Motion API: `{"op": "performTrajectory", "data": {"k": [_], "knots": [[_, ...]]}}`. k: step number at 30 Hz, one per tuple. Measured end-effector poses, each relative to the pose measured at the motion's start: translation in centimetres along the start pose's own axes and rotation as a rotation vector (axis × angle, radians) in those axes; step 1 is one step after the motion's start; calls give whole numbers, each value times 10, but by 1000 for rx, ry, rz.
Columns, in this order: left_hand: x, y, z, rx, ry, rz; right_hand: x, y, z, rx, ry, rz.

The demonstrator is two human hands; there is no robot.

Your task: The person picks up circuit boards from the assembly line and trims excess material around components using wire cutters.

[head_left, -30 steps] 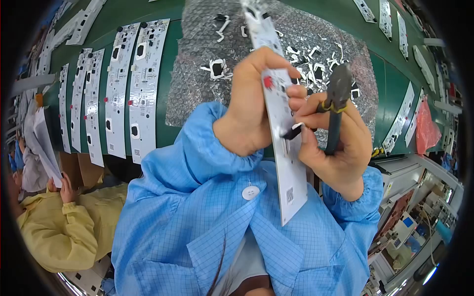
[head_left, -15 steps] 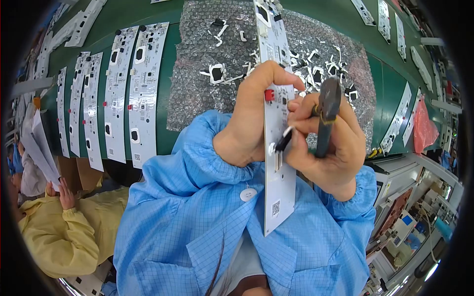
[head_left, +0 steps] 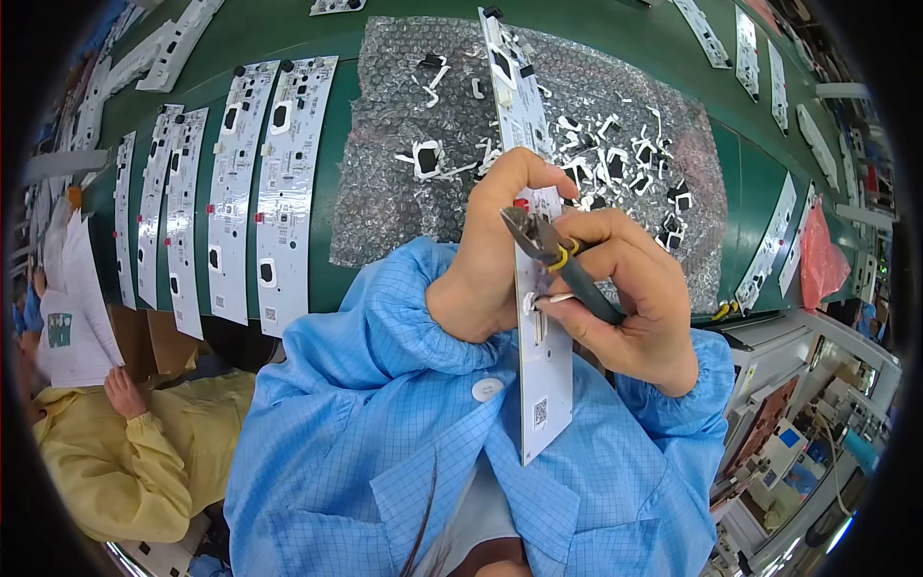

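My left hand is wrapped round the middle of a long white circuit board, which stands tilted in front of my chest. In my right hand lie dark cutting pliers with yellow bands, their jaws pointing up and left across the board. The thumb and a finger of that same hand pinch a small white piece against the board's face. A red connector on the board is partly hidden by the pliers and fingers.
Bubble wrap under the board bears several white and black scraps. Several circuit boards lie in a row at the left, more at the right beside a red plastic bag. A co-worker in yellow holds papers.
The pliers have swung from upright to leaning left over the board. The black part seen between my right fingertips no longer shows. The co-worker's papers have turned.
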State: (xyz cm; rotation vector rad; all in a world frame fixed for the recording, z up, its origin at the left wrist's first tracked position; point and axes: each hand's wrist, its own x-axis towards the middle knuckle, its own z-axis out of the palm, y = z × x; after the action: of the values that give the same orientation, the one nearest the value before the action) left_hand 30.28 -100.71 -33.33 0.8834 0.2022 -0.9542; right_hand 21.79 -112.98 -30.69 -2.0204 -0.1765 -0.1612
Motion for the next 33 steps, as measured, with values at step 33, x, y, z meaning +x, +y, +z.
{"op": "performTrajectory", "data": {"k": [33], "knots": [[5,43,-60,-610,-293,306,-19,110,8,-649,189,65]]}}
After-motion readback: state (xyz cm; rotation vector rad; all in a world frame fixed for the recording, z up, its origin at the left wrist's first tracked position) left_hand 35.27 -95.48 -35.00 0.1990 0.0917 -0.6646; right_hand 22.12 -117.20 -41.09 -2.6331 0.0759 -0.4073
